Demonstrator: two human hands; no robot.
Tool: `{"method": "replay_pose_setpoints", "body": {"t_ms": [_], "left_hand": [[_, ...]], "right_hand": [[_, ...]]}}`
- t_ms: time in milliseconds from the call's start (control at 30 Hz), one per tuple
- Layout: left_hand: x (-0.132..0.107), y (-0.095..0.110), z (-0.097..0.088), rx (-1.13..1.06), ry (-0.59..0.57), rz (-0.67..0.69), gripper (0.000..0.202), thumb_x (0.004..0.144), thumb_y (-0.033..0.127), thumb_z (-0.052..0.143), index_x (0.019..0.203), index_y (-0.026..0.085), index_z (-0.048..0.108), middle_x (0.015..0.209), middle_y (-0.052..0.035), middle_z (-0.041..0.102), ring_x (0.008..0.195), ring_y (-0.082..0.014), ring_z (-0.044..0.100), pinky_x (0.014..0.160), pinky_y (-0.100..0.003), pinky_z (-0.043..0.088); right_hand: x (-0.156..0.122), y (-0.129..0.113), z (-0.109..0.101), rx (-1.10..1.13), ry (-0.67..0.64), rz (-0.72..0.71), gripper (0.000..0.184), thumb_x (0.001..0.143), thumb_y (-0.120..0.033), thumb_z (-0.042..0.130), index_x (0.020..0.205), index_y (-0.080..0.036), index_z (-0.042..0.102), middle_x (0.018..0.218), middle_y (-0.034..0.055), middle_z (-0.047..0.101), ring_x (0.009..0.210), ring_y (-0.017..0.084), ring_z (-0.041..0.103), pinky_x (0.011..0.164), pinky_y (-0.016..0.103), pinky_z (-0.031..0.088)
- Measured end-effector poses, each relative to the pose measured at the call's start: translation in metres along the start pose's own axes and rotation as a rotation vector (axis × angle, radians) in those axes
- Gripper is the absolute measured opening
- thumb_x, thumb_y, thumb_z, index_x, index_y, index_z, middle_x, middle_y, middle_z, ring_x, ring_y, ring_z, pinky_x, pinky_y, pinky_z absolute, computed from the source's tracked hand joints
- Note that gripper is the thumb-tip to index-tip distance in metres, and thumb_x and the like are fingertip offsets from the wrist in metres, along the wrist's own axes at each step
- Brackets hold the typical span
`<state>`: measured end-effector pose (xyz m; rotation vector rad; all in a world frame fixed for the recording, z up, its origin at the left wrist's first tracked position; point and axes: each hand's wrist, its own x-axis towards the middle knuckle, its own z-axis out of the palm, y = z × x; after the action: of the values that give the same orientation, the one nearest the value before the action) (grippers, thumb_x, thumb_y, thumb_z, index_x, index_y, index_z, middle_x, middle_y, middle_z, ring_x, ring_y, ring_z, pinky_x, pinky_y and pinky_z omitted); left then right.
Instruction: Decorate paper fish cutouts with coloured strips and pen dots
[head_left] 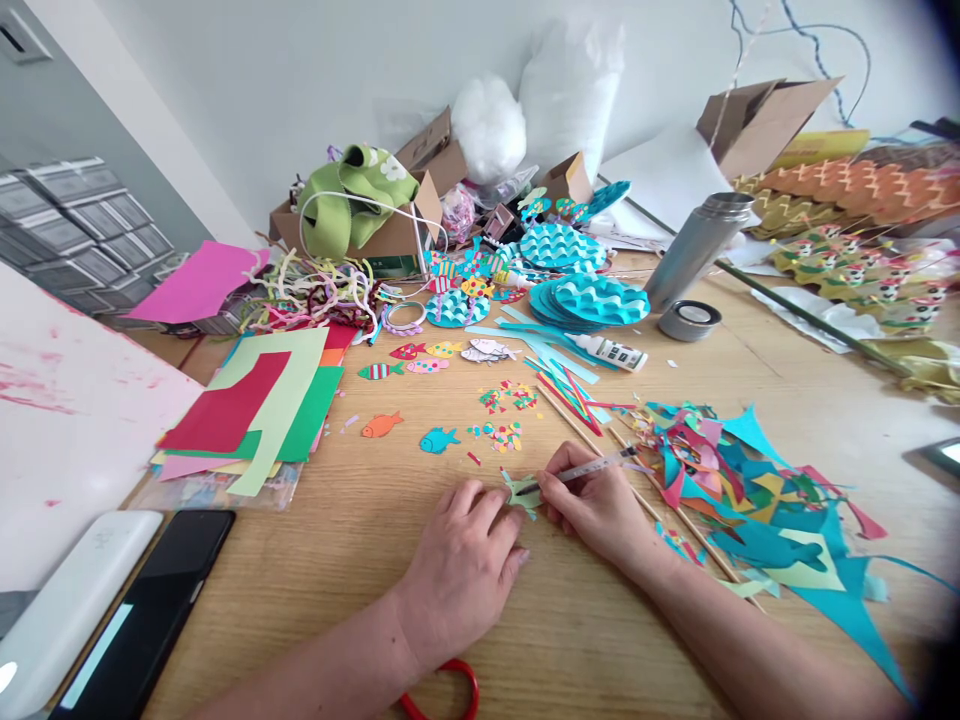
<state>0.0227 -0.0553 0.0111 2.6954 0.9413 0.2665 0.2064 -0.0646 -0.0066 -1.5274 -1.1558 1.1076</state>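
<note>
My right hand (596,505) is closed around a slim pen (589,468), its tip touching a small light green paper piece (527,492) on the table. My left hand (461,550) presses the same piece down with its fingertips, and they cover part of its left side. Beyond the hands lie a blue paper fish (439,441) and an orange paper fish (382,425). Small paper dots (507,437) and tiny cut bits (507,397) are heaped just past the piece. A red scissor handle (471,685) shows partly below my left forearm.
Right of my hand are thin wooden sticks (574,424) and a pile of paper scraps (750,490). Coloured sheets (300,400), a phone (150,610) and a white device (82,590) lie left. Farther back stand a glue bottle (611,352), blue discs (585,302) and a steel flask (697,250).
</note>
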Motion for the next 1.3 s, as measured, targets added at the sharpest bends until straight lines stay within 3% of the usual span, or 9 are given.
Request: {"method": "replay_pose_setpoints", "body": {"t_ms": [1300], "left_hand": [[-0.0004,-0.0012,0.0006,-0.019,0.018,0.013,0.025,0.09,0.028,0.053,0.114,0.022,0.057,0.118,-0.0038,0.058,0.109,-0.0239,0.047,0.096,-0.043,0.044]], "right_hand": [[0.0003,-0.0008,-0.0001,0.021,0.004,0.004,0.016,0.073,-0.029,0.059,0.066,-0.023,0.045,0.043,-0.0067,0.051,0.035,0.009,0.044,0.035,0.019,0.034]]}}
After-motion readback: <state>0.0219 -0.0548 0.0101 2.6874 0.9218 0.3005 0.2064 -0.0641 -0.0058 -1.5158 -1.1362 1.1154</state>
